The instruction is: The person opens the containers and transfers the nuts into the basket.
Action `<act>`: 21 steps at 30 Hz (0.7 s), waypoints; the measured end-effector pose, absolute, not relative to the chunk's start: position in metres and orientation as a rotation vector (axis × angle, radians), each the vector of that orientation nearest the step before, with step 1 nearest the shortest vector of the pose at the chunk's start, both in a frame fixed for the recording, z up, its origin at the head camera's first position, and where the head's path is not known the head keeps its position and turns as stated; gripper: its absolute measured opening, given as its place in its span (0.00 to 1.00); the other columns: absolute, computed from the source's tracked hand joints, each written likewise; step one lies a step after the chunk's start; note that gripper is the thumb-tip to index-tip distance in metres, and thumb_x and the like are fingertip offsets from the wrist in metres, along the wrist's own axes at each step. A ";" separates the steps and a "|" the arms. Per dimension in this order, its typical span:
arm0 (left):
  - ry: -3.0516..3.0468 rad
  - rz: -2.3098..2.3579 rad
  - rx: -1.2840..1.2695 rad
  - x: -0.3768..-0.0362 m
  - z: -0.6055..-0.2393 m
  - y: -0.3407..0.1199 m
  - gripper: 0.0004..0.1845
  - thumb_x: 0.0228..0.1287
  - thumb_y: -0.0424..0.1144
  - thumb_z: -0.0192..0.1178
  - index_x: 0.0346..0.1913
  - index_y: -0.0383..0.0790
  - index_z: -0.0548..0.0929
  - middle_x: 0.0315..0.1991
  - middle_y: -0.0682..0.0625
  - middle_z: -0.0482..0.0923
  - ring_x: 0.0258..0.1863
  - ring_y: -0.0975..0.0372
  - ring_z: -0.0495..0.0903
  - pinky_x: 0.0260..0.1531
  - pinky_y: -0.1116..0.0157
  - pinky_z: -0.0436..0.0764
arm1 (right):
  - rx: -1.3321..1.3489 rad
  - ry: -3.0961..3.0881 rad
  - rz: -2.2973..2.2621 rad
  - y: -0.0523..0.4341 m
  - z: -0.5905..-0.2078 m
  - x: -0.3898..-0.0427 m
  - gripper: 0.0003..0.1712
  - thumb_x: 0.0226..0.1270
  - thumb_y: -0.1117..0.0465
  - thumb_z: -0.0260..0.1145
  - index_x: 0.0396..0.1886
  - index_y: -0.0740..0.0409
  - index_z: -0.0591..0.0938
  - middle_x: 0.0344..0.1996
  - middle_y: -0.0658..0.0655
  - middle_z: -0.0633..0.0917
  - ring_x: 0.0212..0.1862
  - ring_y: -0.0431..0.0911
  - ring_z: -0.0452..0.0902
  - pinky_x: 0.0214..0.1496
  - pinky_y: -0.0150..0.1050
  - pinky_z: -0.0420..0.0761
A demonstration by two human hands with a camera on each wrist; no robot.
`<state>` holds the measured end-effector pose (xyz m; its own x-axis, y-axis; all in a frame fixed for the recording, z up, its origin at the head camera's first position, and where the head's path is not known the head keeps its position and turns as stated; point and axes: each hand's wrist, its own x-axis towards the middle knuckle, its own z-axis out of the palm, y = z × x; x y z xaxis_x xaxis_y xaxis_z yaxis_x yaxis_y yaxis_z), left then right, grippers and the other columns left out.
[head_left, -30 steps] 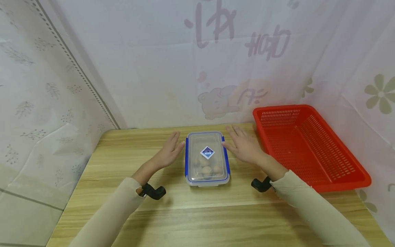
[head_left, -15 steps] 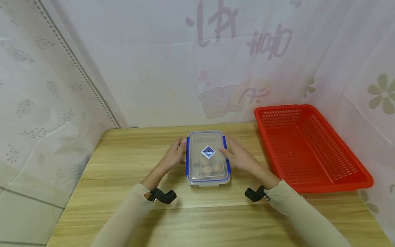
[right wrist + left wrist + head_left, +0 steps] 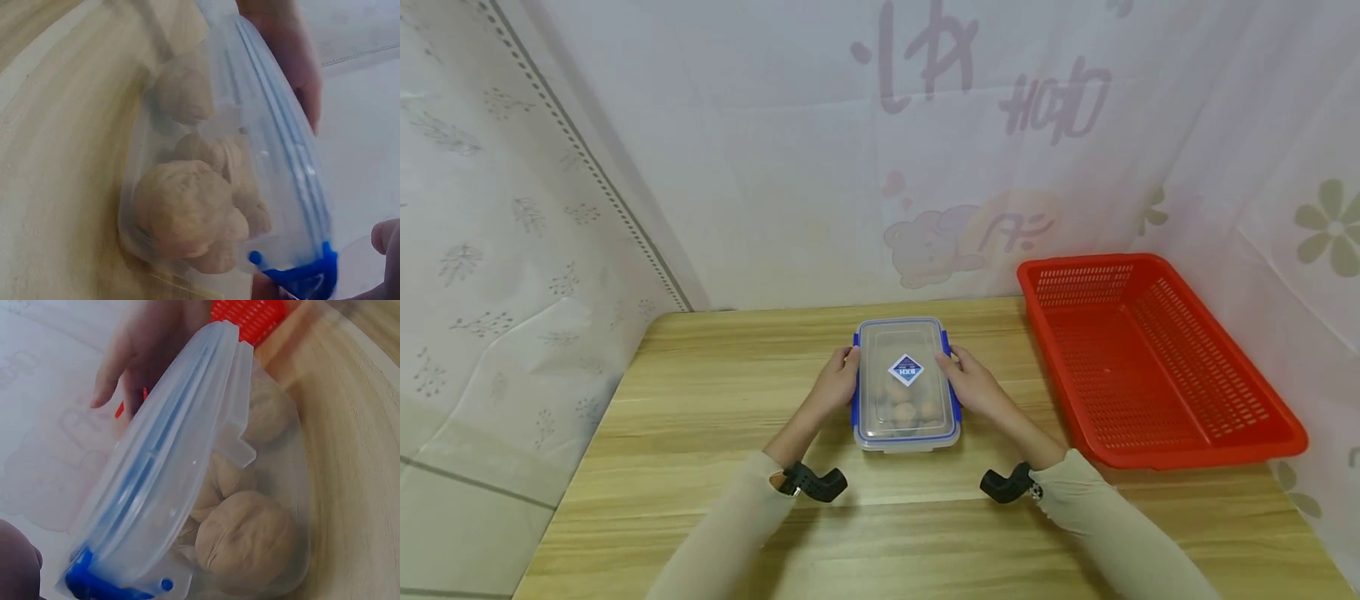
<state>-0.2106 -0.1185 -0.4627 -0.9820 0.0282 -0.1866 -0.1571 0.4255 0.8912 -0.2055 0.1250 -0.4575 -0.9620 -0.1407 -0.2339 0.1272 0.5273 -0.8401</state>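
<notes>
Two hands meet at one clear box in the middle of the wooden worktop [image 3: 700,433]. On the left, the left hand [image 3: 835,387] lies against the box's left long side, its fingers curled over the blue clip there, gripping it. Between the hands stands the clear box [image 3: 905,385], a see-through plastic container with a blue-edged lid [image 3: 901,350] lying shut on top and a diamond-shaped sticker [image 3: 906,369] at the lid's middle. Through its wall the wrist views show walnuts [image 3: 247,540] piled inside, touching one another. The right hand [image 3: 973,385] holds the box's right long side in the same way, fingers bent over the blue clip on that edge. Further right, well apart from the box, a red perforated basket [image 3: 1180,433] sits on the worktop by the curtain [image 3: 775,167], which hangs behind and to both sides.
</notes>
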 end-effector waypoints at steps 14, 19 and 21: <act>2.527 1.653 -0.178 -0.209 -0.474 -0.107 0.28 0.84 0.49 0.36 0.67 0.28 0.68 0.59 0.30 0.75 0.58 0.41 0.77 0.59 0.44 0.80 | 0.120 2.462 -1.533 0.114 -0.473 -0.208 0.37 0.84 0.41 0.42 0.79 0.60 0.59 0.73 0.70 0.66 0.73 0.65 0.63 0.75 0.64 0.65; 2.534 1.683 -0.187 -0.208 -0.476 -0.105 0.27 0.84 0.49 0.35 0.68 0.29 0.67 0.61 0.28 0.73 0.60 0.40 0.75 0.63 0.43 0.77 | 0.179 2.461 -1.600 0.110 -0.478 -0.207 0.33 0.84 0.43 0.41 0.78 0.56 0.60 0.74 0.67 0.66 0.74 0.64 0.60 0.77 0.65 0.60; 2.535 1.683 -0.185 -0.208 -0.477 -0.105 0.27 0.84 0.50 0.35 0.67 0.29 0.67 0.61 0.28 0.73 0.59 0.40 0.76 0.61 0.43 0.78 | 0.211 2.460 -1.623 0.109 -0.480 -0.207 0.32 0.84 0.43 0.41 0.78 0.55 0.60 0.74 0.65 0.66 0.75 0.64 0.59 0.78 0.64 0.57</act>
<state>-0.2080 -0.1054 -0.4766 -0.9883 -0.0495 -0.1445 -0.1524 0.3840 0.9107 -0.2066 0.1090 -0.4802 -0.9725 0.0155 -0.2324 0.2197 0.3918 -0.8934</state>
